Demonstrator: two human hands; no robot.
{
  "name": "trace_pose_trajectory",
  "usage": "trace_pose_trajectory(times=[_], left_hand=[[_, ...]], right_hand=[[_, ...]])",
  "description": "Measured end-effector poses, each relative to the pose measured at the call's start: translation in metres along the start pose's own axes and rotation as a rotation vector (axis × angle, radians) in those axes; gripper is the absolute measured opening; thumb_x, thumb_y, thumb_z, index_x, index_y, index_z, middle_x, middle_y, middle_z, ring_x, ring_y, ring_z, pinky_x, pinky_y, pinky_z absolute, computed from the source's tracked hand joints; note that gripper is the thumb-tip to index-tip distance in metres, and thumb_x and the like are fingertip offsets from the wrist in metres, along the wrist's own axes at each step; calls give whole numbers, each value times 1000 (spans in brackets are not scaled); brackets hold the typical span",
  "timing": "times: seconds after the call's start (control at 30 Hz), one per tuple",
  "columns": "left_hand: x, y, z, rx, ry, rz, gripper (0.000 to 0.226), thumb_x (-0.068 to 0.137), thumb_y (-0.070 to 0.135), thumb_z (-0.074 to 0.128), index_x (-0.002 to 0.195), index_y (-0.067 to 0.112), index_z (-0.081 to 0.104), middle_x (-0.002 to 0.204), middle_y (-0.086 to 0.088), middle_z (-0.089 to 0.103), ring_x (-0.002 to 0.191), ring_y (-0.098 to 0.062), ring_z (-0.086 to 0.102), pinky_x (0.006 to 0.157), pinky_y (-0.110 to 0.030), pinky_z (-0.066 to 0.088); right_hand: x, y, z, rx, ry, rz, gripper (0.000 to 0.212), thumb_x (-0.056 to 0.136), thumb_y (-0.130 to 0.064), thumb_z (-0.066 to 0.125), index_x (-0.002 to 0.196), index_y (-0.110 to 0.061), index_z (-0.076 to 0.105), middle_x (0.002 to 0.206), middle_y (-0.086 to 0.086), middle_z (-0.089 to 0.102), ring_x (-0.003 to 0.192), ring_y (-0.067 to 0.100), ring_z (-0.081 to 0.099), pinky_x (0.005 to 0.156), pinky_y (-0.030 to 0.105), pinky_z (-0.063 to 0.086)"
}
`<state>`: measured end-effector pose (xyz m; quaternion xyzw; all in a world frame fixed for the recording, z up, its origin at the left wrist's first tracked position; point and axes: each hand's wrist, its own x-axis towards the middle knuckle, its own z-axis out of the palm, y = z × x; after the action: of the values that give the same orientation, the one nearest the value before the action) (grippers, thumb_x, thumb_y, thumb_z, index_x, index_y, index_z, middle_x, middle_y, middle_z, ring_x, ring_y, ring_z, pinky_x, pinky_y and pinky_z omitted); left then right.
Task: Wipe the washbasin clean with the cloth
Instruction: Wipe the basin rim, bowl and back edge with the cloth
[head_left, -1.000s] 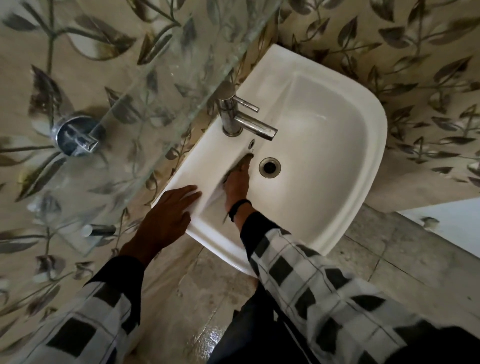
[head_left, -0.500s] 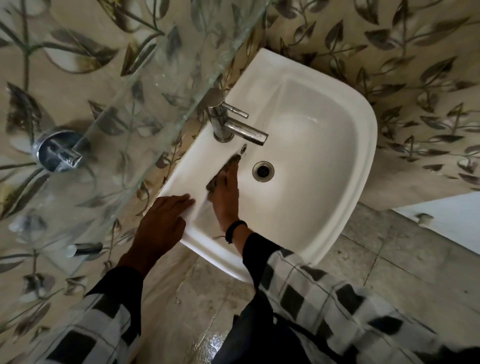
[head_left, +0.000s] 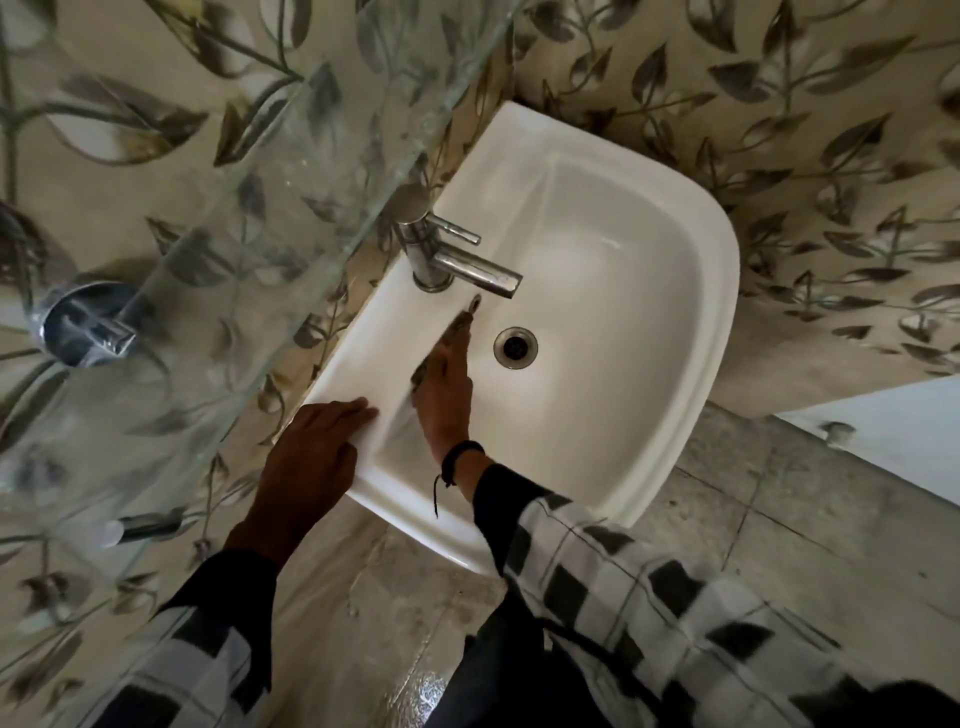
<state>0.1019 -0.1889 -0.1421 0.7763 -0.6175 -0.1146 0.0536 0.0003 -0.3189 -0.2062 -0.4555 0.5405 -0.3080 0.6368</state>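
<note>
- Leaf-patterned wall tiles (head_left: 779, 130) surround a white washbasin (head_left: 722, 291); a glass shelf (head_left: 260, 208) juts out over its left side.
- Left hand (head_left: 311, 452) lies flat, fingers straight, on the near-left rim.
- Right hand (head_left: 444, 400), fingers extended, presses the cloth (head_left: 460, 325) against the bowl's inner left slope, below the tap (head_left: 452, 260) and beside the drain (head_left: 515, 347).

Cloth (head_left: 420, 375) under right hand (head_left: 444, 402) (in washbasin (head_left: 706, 322))

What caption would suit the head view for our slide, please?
Right hand presses cloth against washbasin wall; left hand rests on rim.
</note>
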Motion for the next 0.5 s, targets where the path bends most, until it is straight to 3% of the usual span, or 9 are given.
trace_pose_trajectory(times=[0.07, 0.1, 0.2, 0.23, 0.33, 0.4, 0.5], left_hand=[[-1, 0, -2, 7, 5, 11, 52, 80, 17, 39, 124, 12, 67, 128, -6, 64, 107, -31, 57, 103, -32, 34], [0, 0, -2, 8, 6, 19, 52, 80, 16, 39, 124, 11, 67, 128, -7, 64, 107, -31, 57, 103, -33, 34], [0, -2, -1, 3, 16, 28, 52, 79, 16, 39, 123, 11, 67, 128, -7, 64, 107, -28, 52, 102, -33, 34], [1, -1, -1, 10, 22, 28, 51, 79, 16, 40, 122, 11, 67, 127, -6, 64, 106, -29, 53, 101, -33, 35], [8, 8, -2, 33, 64, 33, 42, 80, 14, 45, 114, 10, 69, 122, -6, 65, 106, -31, 58, 98, -34, 39], [18, 17, -3, 20, 86, 37, 39, 81, 11, 50, 116, 11, 68, 126, -4, 63, 112, -27, 55, 98, -31, 40], [40, 26, -1, 10, 74, 79, 49, 82, 7, 52, 130, 10, 60, 137, -6, 56, 120, -25, 49, 104, -30, 37]], right_hand=[[41, -4, -1, -20, 96, 57, 48, 102, -36, 32, 150, -40, 28, 146, 0, 50, 114, 18, 60, 97, 29, 43], [64, -10, -5, -72, 139, 91, 46, 103, -35, 31, 149, -35, 32, 145, -1, 51, 120, 23, 57, 96, 29, 41], [103, -13, -15, -111, 202, 97, 44, 104, -30, 32, 148, -26, 40, 140, 5, 56, 118, 32, 56, 85, 27, 39], [100, -10, -13, -109, 197, 84, 45, 103, -32, 31, 147, -26, 40, 140, 6, 56, 119, 32, 55, 88, 28, 40], [60, 6, -5, -243, 93, 61, 50, 106, -30, 20, 155, -22, 22, 158, 1, 32, 143, 29, 28, 113, 44, 25], [28, 20, 0, -339, 47, 99, 51, 107, -32, 18, 157, -26, 9, 163, -9, 15, 150, 26, 10, 117, 51, 13], [21, 16, -1, -96, 26, 49, 51, 107, -32, 22, 156, -27, 12, 163, -6, 18, 150, 19, 12, 119, 35, 7]])
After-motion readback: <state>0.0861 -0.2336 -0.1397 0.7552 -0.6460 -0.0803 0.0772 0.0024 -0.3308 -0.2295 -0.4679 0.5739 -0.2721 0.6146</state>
